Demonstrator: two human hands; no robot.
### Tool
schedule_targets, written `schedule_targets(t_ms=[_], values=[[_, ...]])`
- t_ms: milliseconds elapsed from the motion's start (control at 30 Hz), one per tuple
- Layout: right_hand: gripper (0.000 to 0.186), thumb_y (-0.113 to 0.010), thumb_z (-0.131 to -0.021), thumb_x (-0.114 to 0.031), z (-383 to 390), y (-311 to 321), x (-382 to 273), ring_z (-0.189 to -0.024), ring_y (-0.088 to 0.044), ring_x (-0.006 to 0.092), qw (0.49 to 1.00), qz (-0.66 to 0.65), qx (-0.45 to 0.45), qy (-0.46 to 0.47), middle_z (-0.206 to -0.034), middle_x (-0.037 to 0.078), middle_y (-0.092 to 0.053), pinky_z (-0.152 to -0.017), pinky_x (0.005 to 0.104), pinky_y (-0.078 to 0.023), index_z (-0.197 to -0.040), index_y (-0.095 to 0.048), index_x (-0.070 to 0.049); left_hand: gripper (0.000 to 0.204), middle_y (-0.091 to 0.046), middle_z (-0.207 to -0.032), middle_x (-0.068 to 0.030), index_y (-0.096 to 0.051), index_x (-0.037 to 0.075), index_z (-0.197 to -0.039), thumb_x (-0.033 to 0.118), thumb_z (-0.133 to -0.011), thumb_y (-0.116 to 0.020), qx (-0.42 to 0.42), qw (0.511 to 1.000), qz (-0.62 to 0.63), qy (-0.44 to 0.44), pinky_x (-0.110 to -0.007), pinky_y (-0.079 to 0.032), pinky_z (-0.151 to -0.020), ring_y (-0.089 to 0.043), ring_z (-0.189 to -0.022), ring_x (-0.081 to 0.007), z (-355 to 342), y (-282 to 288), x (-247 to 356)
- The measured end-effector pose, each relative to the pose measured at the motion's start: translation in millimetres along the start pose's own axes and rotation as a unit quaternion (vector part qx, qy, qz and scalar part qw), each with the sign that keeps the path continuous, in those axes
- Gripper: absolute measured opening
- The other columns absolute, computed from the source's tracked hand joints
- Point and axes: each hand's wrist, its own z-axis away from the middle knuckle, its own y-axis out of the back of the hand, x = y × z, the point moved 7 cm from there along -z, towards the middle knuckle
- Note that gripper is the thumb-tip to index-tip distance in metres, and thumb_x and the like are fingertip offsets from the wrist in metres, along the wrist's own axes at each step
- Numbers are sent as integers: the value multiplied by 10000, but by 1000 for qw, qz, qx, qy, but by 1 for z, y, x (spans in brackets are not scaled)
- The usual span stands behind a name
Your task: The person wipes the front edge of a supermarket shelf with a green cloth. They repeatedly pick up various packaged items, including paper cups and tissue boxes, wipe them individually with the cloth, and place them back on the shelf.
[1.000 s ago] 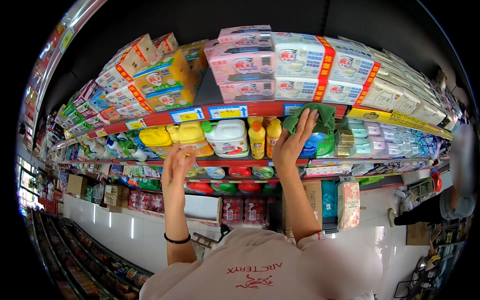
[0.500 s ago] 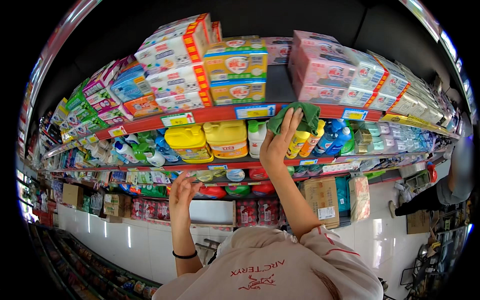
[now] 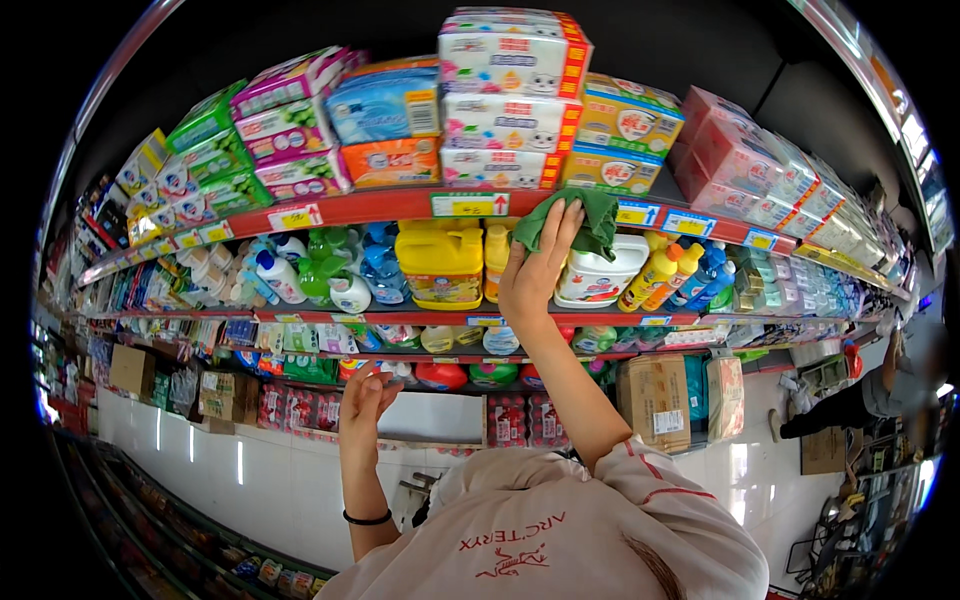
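Observation:
My right hand (image 3: 541,270) is pressed over a crumpled green cloth (image 3: 592,222) on the red front edge (image 3: 370,203) of the upper shelf. The cloth covers part of that edge next to a white price label (image 3: 470,205) with a red arrow. My left hand (image 3: 368,402) hangs lower, in front of the bottom shelf, with loosely bent fingers apart and nothing seen in it. Below the cloth stand a white jug (image 3: 600,272) and a yellow jug (image 3: 440,265). Directly above are stacked white packs (image 3: 508,110) and gold packs (image 3: 622,125).
Purple packs (image 3: 292,130) and pink packs (image 3: 735,160) line the upper shelf. Several bottles, among them an orange one (image 3: 672,280), stand below. A cardboard box (image 3: 652,400) sits low on the right. Another person (image 3: 850,402) is at the far right.
My right hand has slid the green cloth leftward along the shelf edge, from beside the pink packs to below the white and gold packs. The view has turned left; my left hand stays low.

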Motion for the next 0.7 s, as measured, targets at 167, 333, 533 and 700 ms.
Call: schedule_targets(t_ms=[167,333,533,700], values=[[757,-584,-909,57,8,-33,-30,-1472,-145,490,999,-39,-24,9,-1599,275,-116,-1183,525,-209,-1546,-177,31,568,-608,-1232,-142,-468,36,-1402,371,-974,-631,25,1000,2,1,-344,-510,-958,-674,-1066,-257,12,33,-13],[741,-564,-913,50,11,-52,-51,-1476,-149,470,998,-49,-39,23,-1602,267,-131,-1187,526,-183,-1547,-180,27,569,-603,-1234,-147,-467,28,-1405,349,-968,-639,62,998,9,0,-326,-506,-947,-676,-1055,-249,34,55,-23],[756,-611,-871,30,18,-80,-88,-1456,-246,413,994,-49,-91,44,-1566,238,-256,-1184,569,-160,-1530,-240,11,574,-600,-1223,-139,-442,31,-1439,313,-975,-629,86,996,-7,21,-324,-504,-946,-661,-1076,-233,58,78,-35],[680,-576,-893,42,20,-99,-120,-1437,-291,400,976,-143,-154,53,-1543,219,-318,-1189,524,-188,-1514,-308,-28,577,-600,-1218,-140,-433,32,-1451,311,-981,-618,90,996,-3,28,-333,-509,-950,-656,-1085,-235,69,81,-41]])
